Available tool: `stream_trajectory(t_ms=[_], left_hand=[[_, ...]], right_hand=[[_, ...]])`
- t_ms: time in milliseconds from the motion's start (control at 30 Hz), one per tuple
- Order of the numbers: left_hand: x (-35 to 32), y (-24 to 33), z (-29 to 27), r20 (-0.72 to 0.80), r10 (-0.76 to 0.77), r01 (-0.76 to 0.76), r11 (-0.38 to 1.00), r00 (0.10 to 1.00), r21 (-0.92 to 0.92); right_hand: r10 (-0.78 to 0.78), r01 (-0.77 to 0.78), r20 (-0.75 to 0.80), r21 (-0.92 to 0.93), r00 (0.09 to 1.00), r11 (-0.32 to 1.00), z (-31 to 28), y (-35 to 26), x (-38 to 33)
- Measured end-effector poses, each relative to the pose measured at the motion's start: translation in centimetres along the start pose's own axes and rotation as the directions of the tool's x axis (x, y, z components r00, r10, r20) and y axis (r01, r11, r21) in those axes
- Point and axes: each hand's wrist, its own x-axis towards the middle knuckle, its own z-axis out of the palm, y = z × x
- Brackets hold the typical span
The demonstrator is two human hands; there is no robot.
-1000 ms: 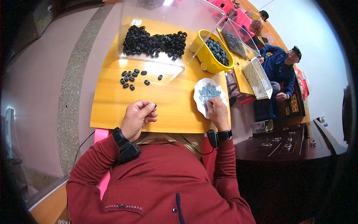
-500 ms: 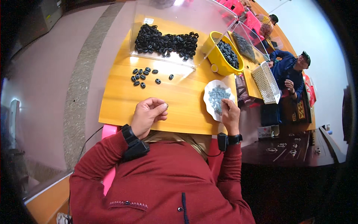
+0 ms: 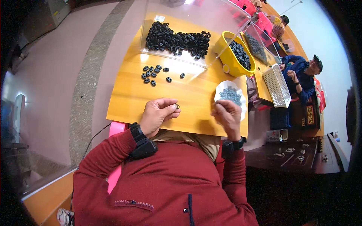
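Above the counter (image 3: 132,105), left hand (image 3: 156,116) fingers pinch a small dark piece (image 3: 177,106), right hand (image 3: 230,116) fingers look closed by the white dish (image 3: 223,85) (can't tell if they hold anything), so best keep the left pinch steady, piece's outer end exposed.

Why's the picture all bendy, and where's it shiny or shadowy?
Head view: fisheye lens bends straight edges, corners go black; head view: white glare on the yellow wooden table near the clear rectangular plastic box; head view: soft shadow left of the bare right hand.
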Motion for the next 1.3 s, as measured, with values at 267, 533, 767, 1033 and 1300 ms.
stream_trajectory(t_ms=[267,533,767,1033,1300], left_hand=[[0.1,-0.3,-0.2,0.028,0.029,-0.030,0.999,0.999,0.021],[0.1,-0.3,-0.2,0.032,0.033,-0.032,0.999,0.999,-0.012],[0.3,-0.3,-0.4,0.048,0.029,-0.029,1.000,0.998,-0.013],[0.2,-0.2,-0.2,0.041,0.024,-0.024,1.000,0.999,-0.003],[0.2,-0.4,-0.4,0.044,0.040,-0.040,0.999,0.998,-0.004]], right_hand=[[0.195,-0.263,0.252,0.273,0.948,0.925,7.4,0.9,1.0],[0.153,-0.231,0.274,0.282,0.949,0.931,8.6,2.6,1.4],[0.144,-0.211,0.256,0.258,0.956,0.943,9.0,2.2,1.1],[0.164,-0.236,0.251,0.291,0.954,0.927,9.1,2.2,1.0],[0.161,-0.228,0.274,0.234,0.948,0.945,8.9,1.8,0.9]])
